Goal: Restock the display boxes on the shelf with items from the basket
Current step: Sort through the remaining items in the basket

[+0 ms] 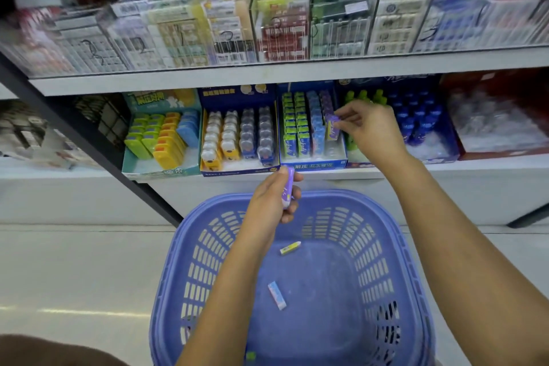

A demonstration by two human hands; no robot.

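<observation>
- Teal box (162, 140), up-left of the basket (413, 261): green, yellow and blue items; print blurred.
- Left hand (271, 197), over the basket's far rim: fingers curled round a purple pack (288, 187), its lower end partly hidden by the fingers.
- Basket floor: yellow-green pack (290, 248) and blue pack (277, 295) lie loose, apart. Green bit (250, 356) at the near edge, half hidden by the forearm; unidentifiable.
- Blue box (313, 164), on the shelf straight beyond the basket: upright columns of green, blue and purple packs.
- Right hand (368, 131), beyond the basket at the blue box's right column: fingertips pinch a second purple pack (332, 125); seated or not, cannot tell.
- Top shelf cartons (282, 24): blurred, unreadable.
</observation>
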